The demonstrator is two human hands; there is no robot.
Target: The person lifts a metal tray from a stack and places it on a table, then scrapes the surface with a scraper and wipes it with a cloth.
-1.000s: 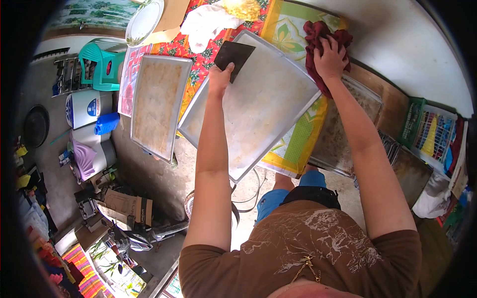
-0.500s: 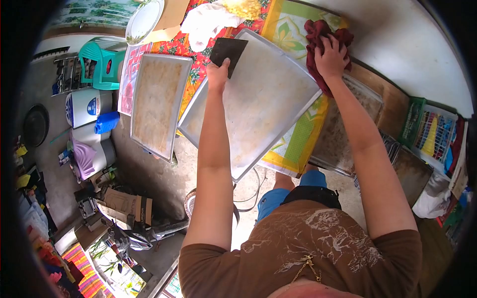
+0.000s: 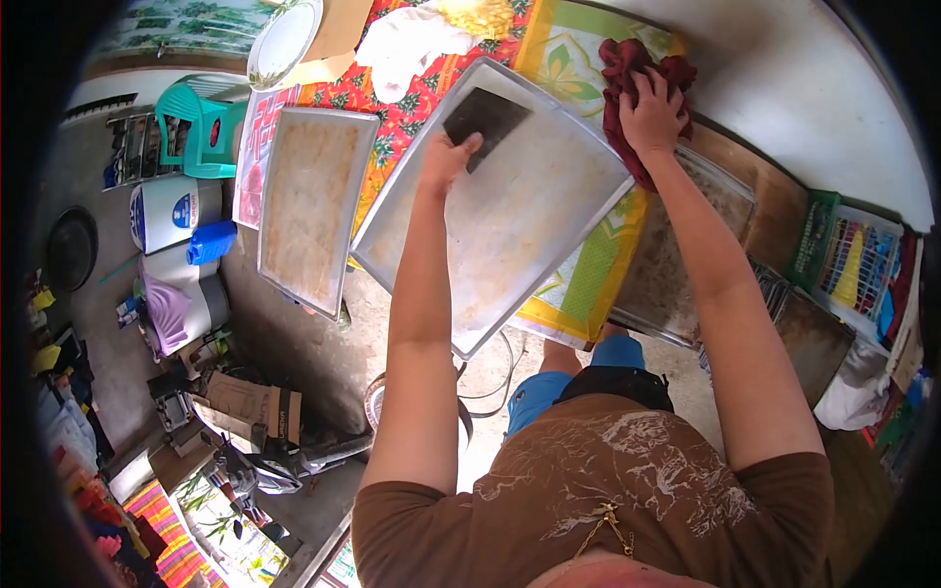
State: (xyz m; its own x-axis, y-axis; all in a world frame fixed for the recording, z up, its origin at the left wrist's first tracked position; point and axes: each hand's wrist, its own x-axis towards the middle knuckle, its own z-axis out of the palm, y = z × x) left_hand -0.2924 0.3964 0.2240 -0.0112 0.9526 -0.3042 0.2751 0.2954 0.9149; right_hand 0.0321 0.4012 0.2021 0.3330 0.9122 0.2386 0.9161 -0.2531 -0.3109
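My left hand (image 3: 450,160) grips the near-left edge of a dark, flat rectangular sheet (image 3: 487,125), thumb on top. The sheet lies over the upper part of a large grey metal tray (image 3: 520,220), which shows faint brownish stains. My right hand (image 3: 654,116) rests with curled fingers on a crumpled dark red cloth (image 3: 622,73) at the tray's right corner; the cloth is under the palm and between the fingers.
A second stained tray (image 3: 314,206) lies at the left, with a green chair (image 3: 203,127) beyond it. White cloth (image 3: 412,44) and a plate (image 3: 284,44) sit at the back. More stained trays (image 3: 676,260) and a basket (image 3: 853,260) are at the right.
My left hand has moved right and slightly down with the dark sheet, which now lies inside the tray's edge. My right hand and the red cloth have stayed in place.
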